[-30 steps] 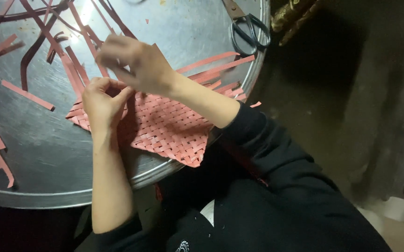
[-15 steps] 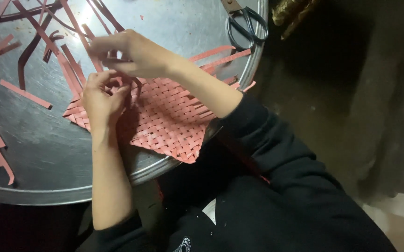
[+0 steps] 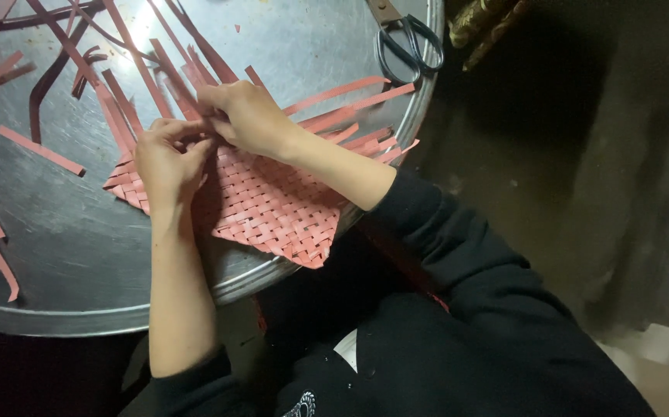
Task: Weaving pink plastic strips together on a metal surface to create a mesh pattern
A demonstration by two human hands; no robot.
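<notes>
A round, dull grey metal tray (image 3: 79, 255) fills the left and middle of the view and serves as the work surface; its rim curves from the lower left up past the right hand. Beyond the rim the room is dark, with a bare, dusty floor (image 3: 550, 177) on the right. The person wears a black long-sleeved top (image 3: 465, 324).

Far to the left of the fingers, loose flat pink strips (image 3: 41, 150) lie scattered on the metal, and some darker ones cross the top left corner. The left hand (image 3: 166, 162) rests on the left part of a flat woven mat of pink strips (image 3: 272, 205). Its fingers are curled and drawn together, pressing on or pinching strip ends at the mat's upper edge; the exact grip cannot be told.

Just right of it and touching it, the right hand (image 3: 249, 116) lies over the mat's top edge, its fingers (image 3: 215, 96) bent and closed narrowly on a strip end. The mat sits under and below both hands, turned like a diamond. Its long axis runs from the fingers' upper left down to the lower right, where one corner points over the tray's rim towards the person's body. Unwoven strip ends fan away from the fingers, up to the left and out to the right.

Well beyond the fingers to the upper right, a pair of scissors with dark loop handles (image 3: 408, 42) lies near the rim.
</notes>
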